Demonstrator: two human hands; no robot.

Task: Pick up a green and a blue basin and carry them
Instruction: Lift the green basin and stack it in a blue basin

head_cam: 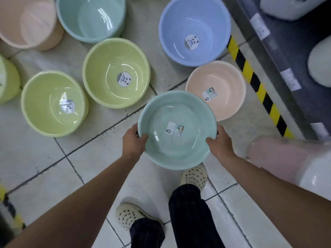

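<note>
I hold a pale green basin (176,129) level above the tiled floor, in front of my legs. My left hand (134,140) grips its left rim and my right hand (219,143) grips its right rim, thumbs inside. A small label sticks to its bottom. A blue basin (194,30) with a panda sticker rests on the floor at the upper right, well beyond my hands.
Two yellow-green basins (116,72) (53,102) lie on the floor to the left, a peach basin (216,90) just beyond the held one, a teal tub (91,17) and a peach tub (26,22) farther back. A shelf with yellow-black edge tape (258,86) runs along the right.
</note>
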